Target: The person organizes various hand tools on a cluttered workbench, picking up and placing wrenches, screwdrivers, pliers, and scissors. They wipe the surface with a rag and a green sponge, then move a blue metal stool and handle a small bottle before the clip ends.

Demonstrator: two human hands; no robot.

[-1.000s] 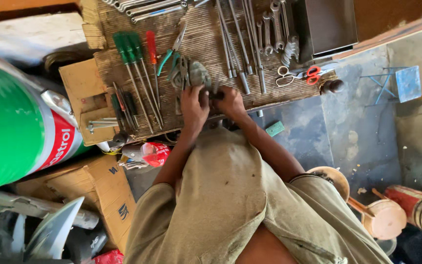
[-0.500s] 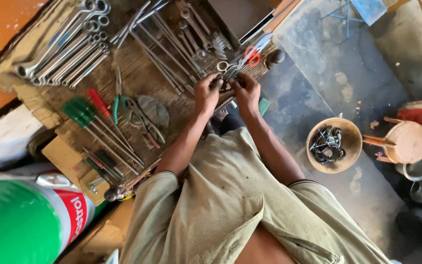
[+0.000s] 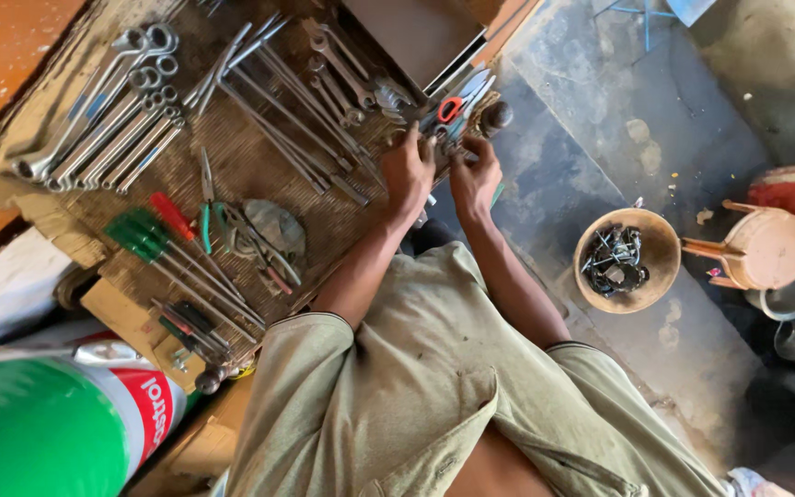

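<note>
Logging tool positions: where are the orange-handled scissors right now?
In the head view, the orange-handled scissors lie at the mat's right edge, just above the right hand, beside the long wrenches.

Orange-handled scissors (image 3: 454, 109) flat on mat

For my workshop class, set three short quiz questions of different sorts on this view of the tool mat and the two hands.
1. True or false: both hands rest at the edge of the mat near the orange-handled scissors.
2. What colour are the handles of the screwdrivers lying beside the red-handled one?
3. Multiple choice: the round bowl on the floor holds A) water, B) dark metal parts, C) rags.

Key:
1. True: the left hand and right hand are side by side there.
2. Green.
3. B.
</note>
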